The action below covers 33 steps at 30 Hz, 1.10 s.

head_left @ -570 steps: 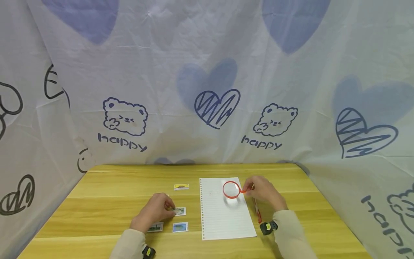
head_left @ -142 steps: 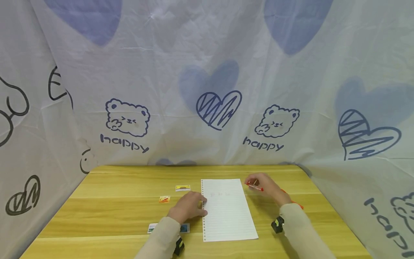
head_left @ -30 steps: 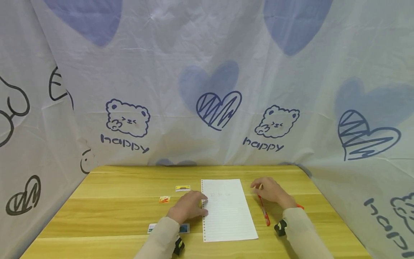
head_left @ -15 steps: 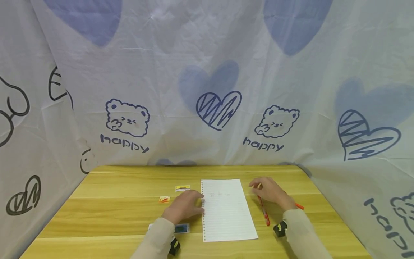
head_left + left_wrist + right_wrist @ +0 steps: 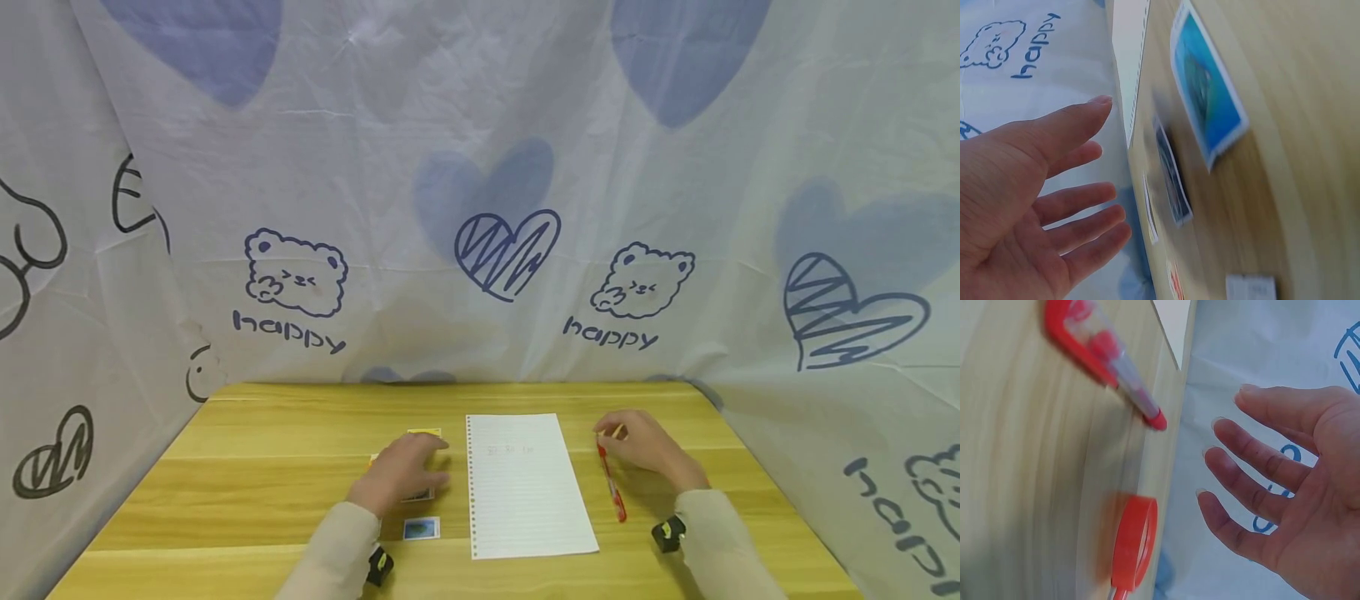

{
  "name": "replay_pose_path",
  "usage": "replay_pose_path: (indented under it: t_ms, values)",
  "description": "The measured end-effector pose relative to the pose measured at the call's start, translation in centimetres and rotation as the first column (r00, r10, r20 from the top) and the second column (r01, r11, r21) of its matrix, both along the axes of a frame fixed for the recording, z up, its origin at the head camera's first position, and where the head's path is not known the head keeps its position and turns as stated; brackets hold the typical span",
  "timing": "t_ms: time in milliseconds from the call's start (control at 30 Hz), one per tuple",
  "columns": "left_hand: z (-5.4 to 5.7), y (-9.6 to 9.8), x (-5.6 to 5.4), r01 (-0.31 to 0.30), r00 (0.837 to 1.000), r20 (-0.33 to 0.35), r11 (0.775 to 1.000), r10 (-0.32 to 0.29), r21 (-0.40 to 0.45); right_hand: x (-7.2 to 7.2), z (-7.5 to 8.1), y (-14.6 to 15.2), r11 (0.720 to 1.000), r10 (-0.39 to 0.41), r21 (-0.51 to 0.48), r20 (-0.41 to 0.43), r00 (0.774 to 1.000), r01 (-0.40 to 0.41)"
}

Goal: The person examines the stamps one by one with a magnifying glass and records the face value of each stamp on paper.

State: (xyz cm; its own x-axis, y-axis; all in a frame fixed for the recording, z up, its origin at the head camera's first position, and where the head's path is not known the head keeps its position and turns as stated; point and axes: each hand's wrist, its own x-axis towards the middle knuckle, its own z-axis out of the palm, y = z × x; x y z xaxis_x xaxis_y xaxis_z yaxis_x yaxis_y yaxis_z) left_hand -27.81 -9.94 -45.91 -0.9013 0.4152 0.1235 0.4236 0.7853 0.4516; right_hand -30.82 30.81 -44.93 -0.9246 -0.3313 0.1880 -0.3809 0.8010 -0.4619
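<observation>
My left hand (image 5: 401, 473) hovers above several stamps with its fingers loosely spread, holding nothing. A blue stamp (image 5: 1207, 87) lies nearest the left wrist camera; beyond it are a dark stamp (image 5: 1172, 172) and others seen edge-on. In the head view a yellow stamp (image 5: 424, 432) is partly covered by that hand. My right hand (image 5: 648, 442) is raised over the table with relaxed fingers and nothing in them. Close below lies a red-and-clear pen (image 5: 1110, 356). A magnifying glass (image 5: 1130, 544) with a red rim shows in the right wrist view; in the head view it is hidden.
Between the hands lies a sheet of lined paper (image 5: 528, 508), with holes down its left edge and faint writing near the top. The wooden table (image 5: 247, 467) ends against a patterned white cloth (image 5: 390, 250).
The pen, held by my right hand several seconds ago, now lies on the table. My left hand has moved left from the paper's edge to above the stamps. My right hand has shifted slightly right.
</observation>
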Motion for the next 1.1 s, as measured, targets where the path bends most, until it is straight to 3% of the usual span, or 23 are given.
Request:
replay_pose_path:
  t_ms: [233,600,833,1100]
  values:
    - [0.0,-1.6,-0.1,-0.017,1.0,-0.009,1.0,0.017,0.012,0.5,-0.1,1.2,0.999,-0.028,0.025,-0.011,1.0,0.029]
    - [0.0,-4.6,0.2,-0.107,0.994,-0.001,0.994,0.107,0.031,1.3,-0.7,3.7,0.998,-0.052,0.026,-0.068,0.996,0.053]
    - [-0.5,-6.2,-0.4,-0.101,0.994,-0.041,0.995,0.101,-0.003,1.9,-0.9,5.4,0.997,-0.073,0.027,-0.053,0.996,0.074]
    - [-1.2,-7.7,-1.0,-0.103,0.993,-0.065,0.995,0.102,-0.009,2.2,-1.7,7.1,0.992,-0.104,0.058,-0.097,0.99,0.11]
